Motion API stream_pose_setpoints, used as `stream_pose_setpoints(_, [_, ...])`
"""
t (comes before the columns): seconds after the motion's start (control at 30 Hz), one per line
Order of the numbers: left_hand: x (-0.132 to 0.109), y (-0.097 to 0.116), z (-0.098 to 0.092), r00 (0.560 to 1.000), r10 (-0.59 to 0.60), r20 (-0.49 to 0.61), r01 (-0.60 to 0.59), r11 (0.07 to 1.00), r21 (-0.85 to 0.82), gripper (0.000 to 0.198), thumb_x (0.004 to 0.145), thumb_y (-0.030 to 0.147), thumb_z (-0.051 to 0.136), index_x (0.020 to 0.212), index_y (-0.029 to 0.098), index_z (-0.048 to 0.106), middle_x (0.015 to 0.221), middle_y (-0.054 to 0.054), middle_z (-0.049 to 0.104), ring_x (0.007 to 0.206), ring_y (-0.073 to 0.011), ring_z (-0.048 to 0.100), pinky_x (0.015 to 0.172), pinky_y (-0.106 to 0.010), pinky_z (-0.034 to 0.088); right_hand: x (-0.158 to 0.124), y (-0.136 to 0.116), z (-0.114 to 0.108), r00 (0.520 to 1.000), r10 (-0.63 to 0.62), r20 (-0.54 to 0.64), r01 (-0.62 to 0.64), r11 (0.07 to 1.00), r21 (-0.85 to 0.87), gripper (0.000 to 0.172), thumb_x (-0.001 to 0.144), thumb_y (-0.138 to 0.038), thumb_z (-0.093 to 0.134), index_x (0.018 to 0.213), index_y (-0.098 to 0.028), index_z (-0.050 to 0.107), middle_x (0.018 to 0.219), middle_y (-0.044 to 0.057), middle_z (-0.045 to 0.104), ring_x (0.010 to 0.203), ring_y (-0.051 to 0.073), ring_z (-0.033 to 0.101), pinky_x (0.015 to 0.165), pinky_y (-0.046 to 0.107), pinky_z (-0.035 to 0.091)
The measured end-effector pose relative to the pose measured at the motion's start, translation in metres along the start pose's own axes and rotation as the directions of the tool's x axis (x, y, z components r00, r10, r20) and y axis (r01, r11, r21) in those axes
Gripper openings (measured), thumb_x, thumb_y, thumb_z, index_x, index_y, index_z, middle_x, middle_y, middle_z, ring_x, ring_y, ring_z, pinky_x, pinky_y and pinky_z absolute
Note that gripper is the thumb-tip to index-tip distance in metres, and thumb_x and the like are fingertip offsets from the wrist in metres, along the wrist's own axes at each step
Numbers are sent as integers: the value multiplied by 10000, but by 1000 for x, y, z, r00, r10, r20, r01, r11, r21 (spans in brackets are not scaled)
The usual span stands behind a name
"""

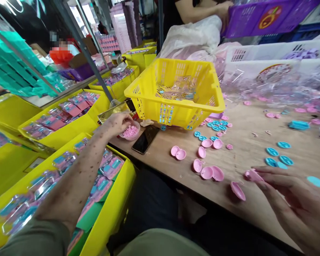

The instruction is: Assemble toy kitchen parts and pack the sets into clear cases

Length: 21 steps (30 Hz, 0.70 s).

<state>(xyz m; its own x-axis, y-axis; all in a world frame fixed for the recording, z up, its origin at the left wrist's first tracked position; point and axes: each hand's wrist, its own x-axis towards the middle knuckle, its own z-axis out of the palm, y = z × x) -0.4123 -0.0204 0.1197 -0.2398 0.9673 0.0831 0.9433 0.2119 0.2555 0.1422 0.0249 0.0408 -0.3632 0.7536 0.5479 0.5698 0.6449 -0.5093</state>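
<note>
My left hand (122, 122) reaches to a small round bowl (134, 137) full of tiny pink plastic pieces (130, 131). Its fingers are bent together at the bowl's rim; whether they grip a piece is hidden. At the right, my right hand (296, 199) pinches a small pink plastic part (253, 175) between thumb and fingers, just above the table. Near it, a pink oval shell (238, 191) lies at the table's front edge. More pink oval shells (207, 172) are scattered to its left. Several blue spoked discs (272, 152) lie beyond my right hand.
A yellow basket (176, 106) holding clear plastic packs stands on the wooden table (165, 153). A black phone (145, 139) lies beside the bowl. Yellow bins (122, 185) of packaged toys stand at the left. Behind, a person's arm (202, 12) is by a purple crate (272, 19).
</note>
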Motion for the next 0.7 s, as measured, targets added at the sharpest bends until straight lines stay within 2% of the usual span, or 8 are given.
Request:
stream_pose_setpoints(0.07, [-3, 7, -1, 998, -10, -56, 6, 998, -62, 279, 921, 299, 682, 1132, 188, 827, 1059, -82, 847, 927, -255, 792, 933, -342, 603, -2, -12, 1, 998, -49, 35, 48, 998, 35, 303, 1110, -590, 614, 1094, -338, 782, 1110, 62, 849, 1020, 299, 845, 747, 391, 720])
stream_pose_setpoints(0.17, [-7, 18, -1, 980, 94, -176, -108, 991, -74, 283, 955, 327, 652, 1118, 171, 821, 1150, -113, 833, 1026, -273, 781, 1002, -376, 610, 0, -33, 10, 996, -55, 71, 49, 995, 86, 252, 1132, -538, 622, 1095, -350, 785, 1053, 72, 836, 850, 258, 836, 527, 290, 656])
stream_pose_setpoints(0.27, [-8, 29, -1, 957, 156, -244, -165, 986, -17, 256, 966, 291, 624, 1058, 167, 828, 1188, -139, 828, 1164, -306, 756, 1126, -446, 579, 7, -51, 22, 992, -119, 51, 109, 980, 166, 184, 1119, -452, 668, 1051, -324, 783, 1004, 68, 806, 816, 248, 817, 622, 316, 695])
stream_pose_setpoints(0.37, [-12, 48, 1, 971, 57, -234, -116, 961, -250, 224, 922, 314, 717, 1044, 159, 822, 1141, -129, 850, 1106, -286, 783, 1092, -428, 615, 14, -65, 31, 982, -187, 4, 182, 961, 207, 114, 1103, -354, 712, 1032, -302, 784, 999, 59, 785, 891, 257, 809, 794, 377, 711])
stream_pose_setpoints(0.47, [-33, 86, 8, 988, 9, -155, -111, 738, -666, 370, 842, 415, 883, 1086, 147, 805, 977, -102, 856, 868, -235, 810, 833, -334, 682, 16, -80, 32, 977, -212, -3, 203, 930, 307, 34, 1072, -271, 775, 1057, -293, 796, 1015, 47, 788, 912, 233, 805, 848, 349, 699])
stream_pose_setpoints(0.53, [-53, 119, 14, 997, 55, -44, -68, 571, -818, 397, 814, 451, 955, 1029, 147, 819, 844, -80, 833, 724, -204, 790, 687, -280, 662, 15, -89, 30, 977, -212, -12, 201, 907, 371, 24, 1063, -255, 799, 1057, -278, 801, 1012, 44, 796, 917, 221, 807, 869, 331, 694])
stream_pose_setpoints(0.63, [-84, 165, 23, 976, 154, 152, 87, 366, -927, 360, 793, 441, 1012, 962, 155, 874, 826, -83, 837, 716, -192, 798, 708, -270, 683, 13, -99, 28, 975, -222, -18, 208, 877, 432, 32, 1064, -258, 813, 1035, -252, 803, 999, 44, 806, 913, 207, 808, 878, 316, 684])
stream_pose_setpoints(0.7, [-98, 187, 31, 934, 227, 274, 219, 241, -946, 379, 737, 397, 1058, 1008, 179, 908, 901, -91, 863, 783, -202, 821, 781, -286, 707, 11, -102, 27, 971, -235, -30, 222, 857, 465, 44, 1066, -276, 822, 1039, -244, 809, 1003, 42, 808, 920, 198, 805, 880, 312, 678])
